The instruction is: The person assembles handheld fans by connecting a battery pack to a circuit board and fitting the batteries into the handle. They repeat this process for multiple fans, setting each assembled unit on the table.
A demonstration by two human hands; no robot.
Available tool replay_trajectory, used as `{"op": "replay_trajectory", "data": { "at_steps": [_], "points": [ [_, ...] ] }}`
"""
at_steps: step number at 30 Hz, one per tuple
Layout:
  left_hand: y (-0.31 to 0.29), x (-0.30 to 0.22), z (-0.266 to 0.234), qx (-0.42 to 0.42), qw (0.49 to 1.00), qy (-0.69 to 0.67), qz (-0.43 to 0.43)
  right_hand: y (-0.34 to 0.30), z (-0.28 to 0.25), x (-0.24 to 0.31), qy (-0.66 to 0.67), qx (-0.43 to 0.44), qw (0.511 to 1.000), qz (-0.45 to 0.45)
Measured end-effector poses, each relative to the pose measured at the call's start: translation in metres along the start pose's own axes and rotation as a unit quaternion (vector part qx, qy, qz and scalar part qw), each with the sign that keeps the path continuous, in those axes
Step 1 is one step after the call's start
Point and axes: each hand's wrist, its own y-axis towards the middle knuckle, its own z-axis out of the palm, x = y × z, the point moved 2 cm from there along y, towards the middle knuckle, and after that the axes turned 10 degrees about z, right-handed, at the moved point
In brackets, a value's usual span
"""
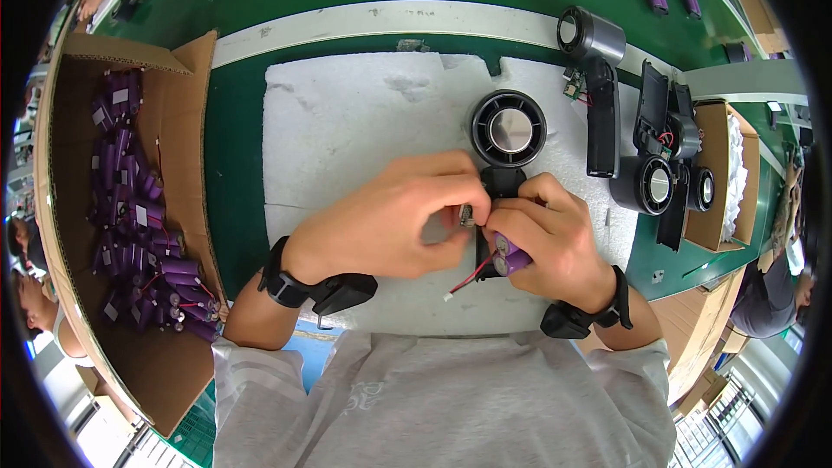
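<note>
My left hand (394, 217) has its thumb and forefinger curled around a small part at the handle, which looks like a circuit board (468, 215). Tucked in the fingers of my right hand (555, 238) is a purple battery pack (510, 257) with its metal cell ends showing. From it a red and black lead ends in a white plug (448, 296). Both hands meet over the black handle of a handheld fan (509, 128), whose round head with a silver centre lies just beyond them. My fingers hide much of the handle.
White foam sheet (347, 121) lies under the work. A cardboard box (186, 165) of purple battery packs (130, 199) stands left. To the right are several black fan bodies (646, 185) and a smaller carton (715, 130). Other people sit at both sides.
</note>
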Motion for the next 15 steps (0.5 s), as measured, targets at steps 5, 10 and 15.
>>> {"op": "replay_trajectory", "data": {
  "at_steps": [5, 10, 15],
  "points": [
    [-0.001, 0.006, 0.003, -0.03, 0.999, -0.004, -0.023, 0.0, 0.0, 0.002, 0.038, 0.021, 0.999, 0.017],
    [-0.001, 0.005, 0.011, -0.105, 0.987, -0.109, -0.055, 0.0, 0.005, 0.001, 0.052, -0.089, 0.994, 0.029],
    [0.0, 0.003, 0.013, -0.125, 0.985, -0.111, -0.052, 0.002, 0.007, 0.003, 0.037, -0.102, 0.993, 0.048]
  ]
}}
